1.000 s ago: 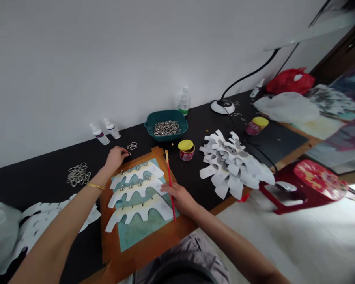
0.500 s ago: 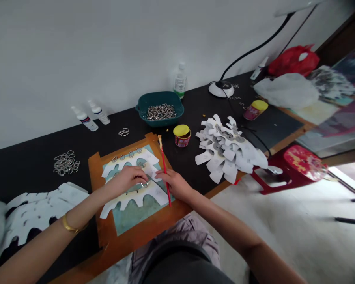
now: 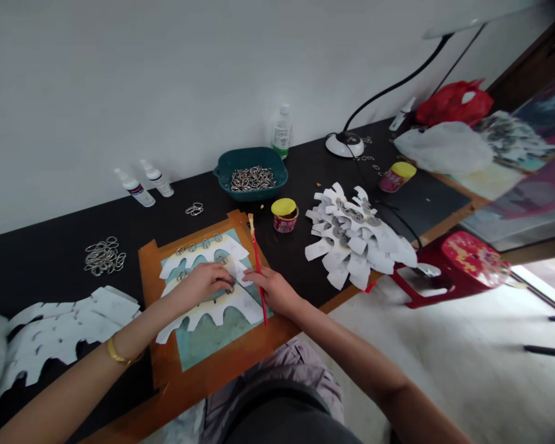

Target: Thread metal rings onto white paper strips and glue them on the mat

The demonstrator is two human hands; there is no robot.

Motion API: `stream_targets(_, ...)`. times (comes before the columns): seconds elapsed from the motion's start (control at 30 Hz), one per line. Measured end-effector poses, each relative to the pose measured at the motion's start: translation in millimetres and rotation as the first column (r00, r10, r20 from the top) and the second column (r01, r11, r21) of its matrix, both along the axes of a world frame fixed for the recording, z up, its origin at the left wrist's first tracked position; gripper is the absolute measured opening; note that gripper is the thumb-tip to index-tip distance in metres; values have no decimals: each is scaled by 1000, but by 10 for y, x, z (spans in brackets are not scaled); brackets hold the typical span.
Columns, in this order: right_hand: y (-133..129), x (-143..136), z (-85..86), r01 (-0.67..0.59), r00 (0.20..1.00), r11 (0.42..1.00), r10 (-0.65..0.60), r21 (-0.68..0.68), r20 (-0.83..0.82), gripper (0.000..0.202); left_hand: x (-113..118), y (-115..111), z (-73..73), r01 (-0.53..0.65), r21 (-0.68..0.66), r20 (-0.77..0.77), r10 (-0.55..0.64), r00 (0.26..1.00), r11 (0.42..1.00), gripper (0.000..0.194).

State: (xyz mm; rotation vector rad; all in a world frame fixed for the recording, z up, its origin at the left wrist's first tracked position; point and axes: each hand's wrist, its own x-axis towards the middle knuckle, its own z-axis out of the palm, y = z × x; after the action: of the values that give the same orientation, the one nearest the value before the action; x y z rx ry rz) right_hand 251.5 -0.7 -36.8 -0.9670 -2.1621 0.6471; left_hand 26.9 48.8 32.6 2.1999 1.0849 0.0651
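Observation:
My right hand (image 3: 275,290) is closed round a red-handled brush (image 3: 258,256), its pale bristle end pointing away from me. A thin dark strip also shows by those fingers; I cannot tell what it is. My left hand (image 3: 208,282) has its fingers pinched at a small metal ring (image 3: 229,288), partly hidden by the fingertips. Under both hands lie scalloped white paper pieces (image 3: 203,319) on a blue-green sheet (image 3: 197,348). Several metal rings (image 3: 205,243) sit along the edge of the far piece.
A green basin (image 3: 222,185) of metal rings stands behind, beside a yellow-lidded tub (image 3: 284,216). Loose rings (image 3: 104,256) and stacked white pieces (image 3: 69,327) lie left. A heap of white pieces (image 3: 356,237) lies right. A lamp (image 3: 345,145) and bottles (image 3: 136,188) stand near the wall.
My left hand has moved slightly right and down, its fingertips now covering more of the metal ring. My right hand with the brush has stayed nearly still. The view has shifted slightly.

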Motion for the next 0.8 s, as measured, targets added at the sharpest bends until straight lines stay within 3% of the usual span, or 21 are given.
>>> stream_targets(0.2,-3,4,1,7,1000,1000,-7,-18,1,35,-62,-24,-9,38,7,-65,-38,997,999,19)
stream_targets(0.37,-6,7,7,1,1000,1000,-1,0,3,34,-71,-28,-90,47,22,-37,-46,998,999,17)
stream_targets(0.6,-7,12,18,-1,1000,999,2,-35,6,38,-6,4,-89,51,12,-54,-51,997,999,12)
stream_targets(0.8,-8,9,21,8,1000,1000,-8,-24,3,38,32,-104,-79,77,89,-63,-72,995,993,19)
